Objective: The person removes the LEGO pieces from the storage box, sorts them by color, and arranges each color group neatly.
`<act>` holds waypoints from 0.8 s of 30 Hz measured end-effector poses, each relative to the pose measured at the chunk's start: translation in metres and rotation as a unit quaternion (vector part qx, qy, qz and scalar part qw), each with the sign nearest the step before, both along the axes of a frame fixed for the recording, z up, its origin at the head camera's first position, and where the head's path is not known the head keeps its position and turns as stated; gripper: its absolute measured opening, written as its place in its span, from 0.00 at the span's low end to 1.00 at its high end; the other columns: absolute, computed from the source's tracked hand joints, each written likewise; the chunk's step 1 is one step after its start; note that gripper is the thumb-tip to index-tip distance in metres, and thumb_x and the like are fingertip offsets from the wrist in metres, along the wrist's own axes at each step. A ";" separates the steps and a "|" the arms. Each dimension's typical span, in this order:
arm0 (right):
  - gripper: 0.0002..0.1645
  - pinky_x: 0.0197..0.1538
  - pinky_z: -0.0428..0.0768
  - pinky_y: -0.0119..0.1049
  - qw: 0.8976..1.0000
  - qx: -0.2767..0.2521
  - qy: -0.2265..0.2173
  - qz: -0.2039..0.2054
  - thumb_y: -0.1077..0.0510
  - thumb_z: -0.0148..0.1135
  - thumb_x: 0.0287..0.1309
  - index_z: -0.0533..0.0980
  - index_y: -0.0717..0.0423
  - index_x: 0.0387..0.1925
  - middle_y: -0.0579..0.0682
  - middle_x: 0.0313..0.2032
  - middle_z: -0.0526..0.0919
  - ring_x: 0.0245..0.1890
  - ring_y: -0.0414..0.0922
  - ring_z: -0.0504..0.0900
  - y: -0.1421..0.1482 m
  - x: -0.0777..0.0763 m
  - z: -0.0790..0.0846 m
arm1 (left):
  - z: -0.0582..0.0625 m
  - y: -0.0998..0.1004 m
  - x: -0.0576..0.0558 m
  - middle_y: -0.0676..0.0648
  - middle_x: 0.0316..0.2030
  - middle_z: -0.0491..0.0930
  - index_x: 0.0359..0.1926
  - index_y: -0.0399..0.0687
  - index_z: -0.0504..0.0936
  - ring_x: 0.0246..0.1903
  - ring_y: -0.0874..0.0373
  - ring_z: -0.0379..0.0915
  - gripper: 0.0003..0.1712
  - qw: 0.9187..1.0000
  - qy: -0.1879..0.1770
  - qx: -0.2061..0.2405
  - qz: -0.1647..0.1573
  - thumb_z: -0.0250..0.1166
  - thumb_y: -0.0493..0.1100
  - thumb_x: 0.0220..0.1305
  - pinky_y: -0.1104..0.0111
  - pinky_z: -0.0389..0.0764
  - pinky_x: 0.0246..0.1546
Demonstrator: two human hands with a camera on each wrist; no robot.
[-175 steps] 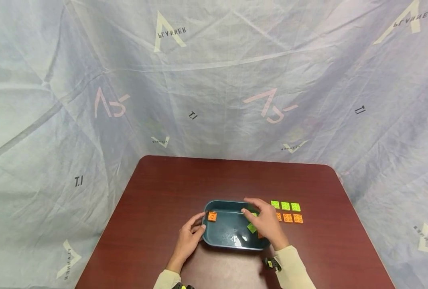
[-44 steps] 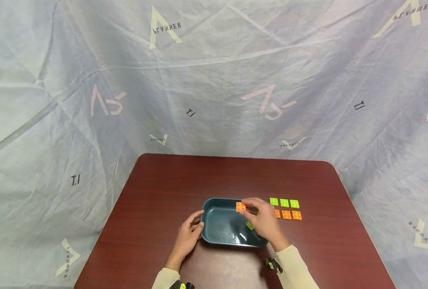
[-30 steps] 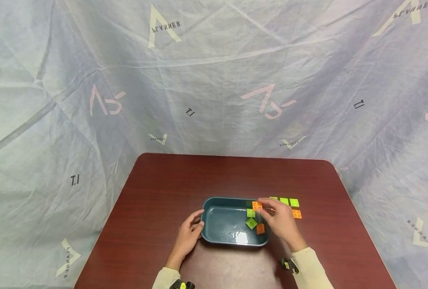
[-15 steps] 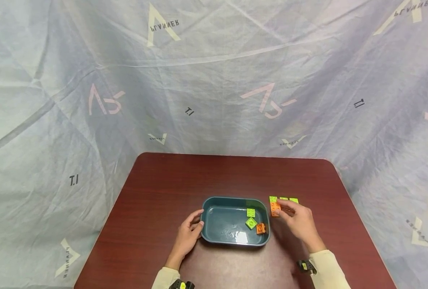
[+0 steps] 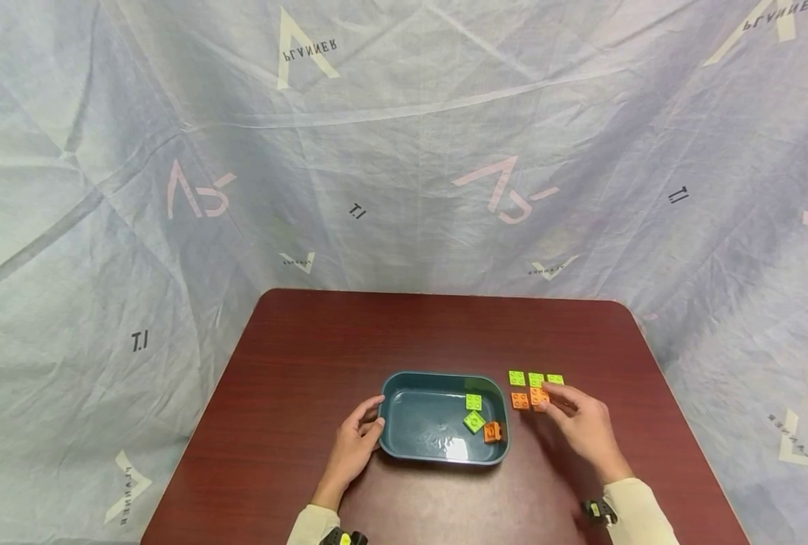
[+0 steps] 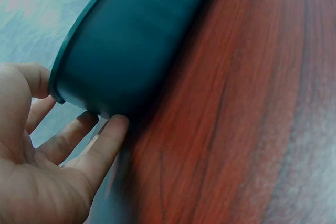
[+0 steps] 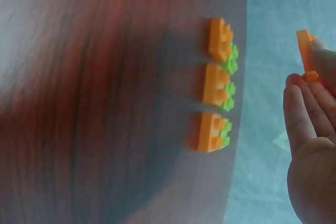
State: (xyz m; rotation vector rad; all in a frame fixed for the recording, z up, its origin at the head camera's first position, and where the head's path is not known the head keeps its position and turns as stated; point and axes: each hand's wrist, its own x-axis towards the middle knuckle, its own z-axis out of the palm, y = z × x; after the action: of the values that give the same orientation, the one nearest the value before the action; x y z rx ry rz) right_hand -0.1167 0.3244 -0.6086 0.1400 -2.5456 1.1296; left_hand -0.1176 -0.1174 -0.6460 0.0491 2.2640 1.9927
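My right hand (image 5: 584,428) pinches an orange toy brick (image 7: 303,51) between thumb and fingertips. In the head view this brick overlaps the middle of the orange row on the table; the right wrist view shows it raised, apart from the row. Three orange bricks (image 7: 212,85) stand in that row, with a row of green bricks (image 5: 516,378) just behind. At the left end of a dark teal tray (image 5: 417,460), my left hand (image 5: 352,450) rests its fingers against the outer wall and rim. Inside the tray's right part lie two green bricks (image 5: 474,421) and an orange one (image 5: 492,432).
The reddish-brown wooden table (image 5: 294,363) has rounded far corners. A grey printed cloth (image 5: 404,189) hangs behind and around it. My right wrist wears a black band (image 5: 597,510).
An orange brick that lay at the tray's left end is gone from there. My right hand has carried an orange brick rightward from above the tray to the rows. The left hand stays put.
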 end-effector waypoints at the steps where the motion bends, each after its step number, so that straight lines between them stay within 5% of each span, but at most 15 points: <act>1: 0.25 0.46 0.83 0.21 1.000 0.001 0.001 -0.002 0.66 0.80 0.54 0.87 0.58 0.55 0.58 0.50 0.91 0.46 0.40 0.91 0.003 0.000 -0.002 | 0.000 0.000 0.000 0.39 0.60 0.83 0.71 0.60 0.78 0.50 0.48 0.86 0.25 1.000 0.000 -0.001 0.000 0.65 0.42 0.77 0.69 0.86 0.39; 4: 0.24 0.46 0.82 0.18 1.000 0.005 -0.004 -0.011 0.65 0.80 0.55 0.87 0.58 0.55 0.58 0.50 0.91 0.46 0.36 0.90 0.011 0.000 -0.006 | -0.001 0.000 0.000 0.39 0.60 0.83 0.71 0.61 0.78 0.51 0.48 0.86 0.25 1.000 0.000 -0.002 0.001 0.65 0.43 0.77 0.69 0.86 0.39; 10: 0.23 0.42 0.78 0.13 0.999 0.020 -0.026 -0.032 0.62 0.80 0.57 0.86 0.58 0.55 0.60 0.50 0.91 0.45 0.48 0.92 0.032 0.001 -0.010 | -0.001 0.000 -0.001 0.39 0.60 0.83 0.71 0.60 0.78 0.52 0.48 0.86 0.24 1.000 -0.001 -0.001 0.002 0.65 0.42 0.77 0.69 0.86 0.39; 17: 0.23 0.39 0.77 0.12 0.997 0.039 -0.050 -0.053 0.58 0.79 0.60 0.86 0.57 0.57 0.62 0.51 0.90 0.43 0.28 0.86 0.062 0.000 -0.019 | 0.000 0.000 0.000 0.39 0.61 0.83 0.71 0.59 0.78 0.52 0.48 0.86 0.25 1.000 0.001 0.001 0.002 0.65 0.42 0.77 0.69 0.86 0.40; 24: 0.24 0.36 0.80 0.17 0.993 0.051 -0.092 -0.062 0.53 0.77 0.63 0.85 0.57 0.59 0.64 0.54 0.89 0.46 0.55 0.92 0.080 0.000 -0.028 | 0.000 0.000 0.001 0.39 0.61 0.83 0.71 0.59 0.78 0.53 0.47 0.86 0.25 1.000 -0.001 -0.002 0.004 0.65 0.42 0.77 0.69 0.86 0.40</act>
State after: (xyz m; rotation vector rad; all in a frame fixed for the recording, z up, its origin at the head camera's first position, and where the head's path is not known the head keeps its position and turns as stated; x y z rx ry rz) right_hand -0.1164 0.4041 -0.6365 -0.0995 -2.7316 1.0075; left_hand -0.1171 -0.1170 -0.6458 0.0377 2.2713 1.9915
